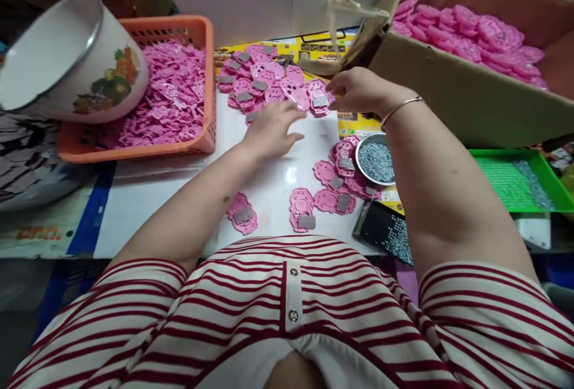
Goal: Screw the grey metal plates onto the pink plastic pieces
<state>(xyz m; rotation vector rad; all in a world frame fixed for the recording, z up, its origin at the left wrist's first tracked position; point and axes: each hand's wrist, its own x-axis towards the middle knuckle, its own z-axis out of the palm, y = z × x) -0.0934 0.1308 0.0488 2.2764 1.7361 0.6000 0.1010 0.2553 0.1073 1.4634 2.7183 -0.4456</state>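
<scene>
My left hand (pixel 274 130) is over the white sheet, fingers apart and holding nothing, just in front of a heap of pink plastic pieces (pixel 264 72). Many of these carry a small grey rectangular plate. At the heap's right end, my right hand (pixel 359 91) has its fingers closed on the edge of a pink plastic piece (pixel 319 100) with a grey plate. Two single pink pieces, one at left (pixel 243 214) and one at centre (pixel 302 210), lie close to my body. More pink pieces (pixel 335 183) cluster beside a round bowl (pixel 376 159) of tiny metal parts.
An orange basket (pixel 210 84) of small pink parts stands at left, with a flower-patterned enamel pot (pixel 112 78) resting on it. At right are a cardboard box (pixel 448 78) of pink pieces, a green tray (pixel 506 198) and a black tray (pixel 374 224) with small metal parts.
</scene>
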